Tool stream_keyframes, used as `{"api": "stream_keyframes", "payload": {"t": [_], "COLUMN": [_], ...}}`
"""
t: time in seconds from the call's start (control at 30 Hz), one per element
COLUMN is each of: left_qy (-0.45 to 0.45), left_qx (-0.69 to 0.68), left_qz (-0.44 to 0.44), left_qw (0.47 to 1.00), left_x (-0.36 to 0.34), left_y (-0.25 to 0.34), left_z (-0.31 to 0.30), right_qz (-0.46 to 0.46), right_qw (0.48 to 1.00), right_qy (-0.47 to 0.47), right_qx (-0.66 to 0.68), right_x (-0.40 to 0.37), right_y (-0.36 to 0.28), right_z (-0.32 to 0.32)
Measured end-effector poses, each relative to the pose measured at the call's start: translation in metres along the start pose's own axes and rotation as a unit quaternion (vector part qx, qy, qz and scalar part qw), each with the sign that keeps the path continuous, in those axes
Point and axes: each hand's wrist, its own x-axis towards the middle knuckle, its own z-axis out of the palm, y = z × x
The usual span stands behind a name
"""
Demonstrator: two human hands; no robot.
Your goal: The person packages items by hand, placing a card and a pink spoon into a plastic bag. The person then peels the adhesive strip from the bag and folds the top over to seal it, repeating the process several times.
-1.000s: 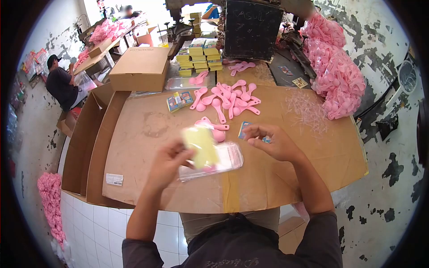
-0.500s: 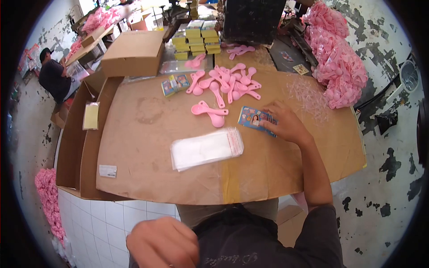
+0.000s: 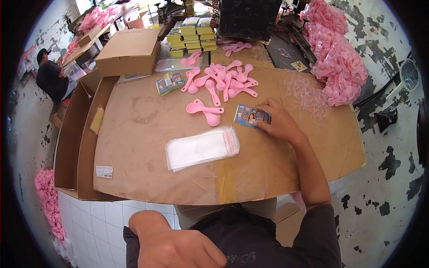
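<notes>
My right hand (image 3: 282,121) is closed on a small stack of blue printed cards (image 3: 243,115) lying on the cardboard-covered table (image 3: 134,147). Low in the view, over my lap, my left hand (image 3: 181,248) shows its back with curled fingers; whatever they may hold is hidden. A pile of clear plastic sleeves (image 3: 201,149) lies in front of me. Just beyond it are a few pink measuring spoons (image 3: 205,110), and a larger heap of pink spoons (image 3: 228,79) is farther back. Left of that heap sits a banded stack of cards (image 3: 170,83).
An open cardboard box (image 3: 70,138) runs along the left edge, with a yellowish packet (image 3: 97,119) inside. A closed carton (image 3: 127,51) and card stacks (image 3: 192,35) stand behind. Bagged pink spoons (image 3: 339,67) and plastic scraps (image 3: 308,96) are at right. A person (image 3: 51,76) sits far left.
My left hand has moved right and lower in the view. The yellowish packet in the left box has tipped and now shows more edge-on. My right hand stays on the cards.
</notes>
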Motion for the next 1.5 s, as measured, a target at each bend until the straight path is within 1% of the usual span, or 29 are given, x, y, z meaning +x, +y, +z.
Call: {"api": "stream_keyframes", "payload": {"t": [0.33, 0.43, 0.53, 0.6, 0.63, 0.67, 0.7, 0.73, 0.77, 0.8, 0.87, 0.93, 0.97, 1.07, 1.17, 1.2, 1.3, 1.33, 1.4, 1.5], "left_qy": [0.017, 0.002, -0.081, -0.14, -0.086, 0.039, 0.166, 0.272, 0.274, 0.266, 0.291, 0.19, 0.136, 0.095, 0.157, 0.168, 0.241, 0.279, 0.351, 0.472], "left_qx": [0.029, 0.016, 0.089, 0.143, 0.265, 0.405, 0.528, 0.587, 0.662, 0.754, 0.839, 0.925, 0.943, 0.921, 0.885, 0.883, 0.891, 0.889, 0.88, 0.798], "left_qz": [-0.008, -0.014, -0.029, -0.091, -0.093, -0.114, -0.173, -0.245, -0.254, -0.247, -0.29, -0.305, -0.304, -0.378, -0.437, -0.435, -0.352, -0.322, -0.261, -0.345], "left_qw": [0.999, 1.0, 0.992, 0.976, 0.956, 0.906, 0.814, 0.722, 0.65, 0.548, 0.357, 0.122, -0.001, -0.029, 0.027, 0.054, 0.155, 0.166, 0.184, 0.145], "left_x": [-0.003, -0.007, -0.017, -0.019, -0.038, -0.051, -0.064, -0.077, -0.073, -0.08, -0.122, -0.171, -0.188, -0.216, -0.235, -0.253, -0.247, -0.241, -0.228, -0.235], "left_y": [0.006, 0.008, 0.014, 0.029, 0.039, 0.049, 0.059, 0.068, 0.081, 0.095, 0.126, 0.148, 0.155, 0.164, 0.171, 0.18, 0.188, 0.197, 0.225, 0.282], "left_z": [0.004, 0.003, -0.009, -0.031, -0.042, -0.052, -0.062, -0.072, -0.106, -0.142, -0.202, -0.243, -0.256, -0.272, -0.287, -0.301, -0.296, -0.292, -0.286, -0.299], "right_qz": [-0.003, 0.004, -0.003, -0.007, -0.009, -0.012, -0.014, -0.015, -0.013, -0.012, -0.012, -0.016, -0.018, -0.023, -0.022, -0.024, -0.03, -0.032, -0.008, 0.013], "right_qw": [1.0, 1.0, 1.0, 1.0, 1.0, 1.0, 1.0, 1.0, 1.0, 1.0, 1.0, 1.0, 1.0, 1.0, 1.0, 1.0, 1.0, 0.999, 1.0, 1.0], "right_qy": [0.006, -0.002, 0.001, 0.003, 0.003, 0.007, 0.009, 0.011, 0.005, 0.0, -0.007, -0.007, -0.006, -0.003, 0.0, 0.001, 0.0, 0.0, 0.003, 0.016], "right_qx": [-0.004, 0.004, -0.008, -0.01, -0.012, -0.009, -0.006, -0.003, -0.004, -0.004, -0.003, -0.001, 0.0, 0.001, -0.002, -0.003, -0.001, 0.001, 0.017, 0.018], "right_x": [0.0, 0.0, 0.0, -0.001, -0.001, -0.001, -0.002, -0.002, -0.002, -0.002, -0.002, -0.002, -0.002, -0.002, -0.003, -0.003, -0.003, -0.003, -0.003, -0.003], "right_y": [0.003, 0.001, 0.001, 0.0, -0.001, 0.0, 0.0, 0.002, 0.003, 0.004, 0.007, 0.009, 0.009, 0.007, 0.006, 0.006, 0.008, 0.008, 0.009, 0.013], "right_z": [0.003, 0.002, 0.002, 0.001, 0.0, 0.0, 0.001, 0.001, 0.001, 0.0, 0.001, 0.002, 0.001, 0.001, 0.001, 0.001, 0.0, 0.0, 0.0, 0.004]}}
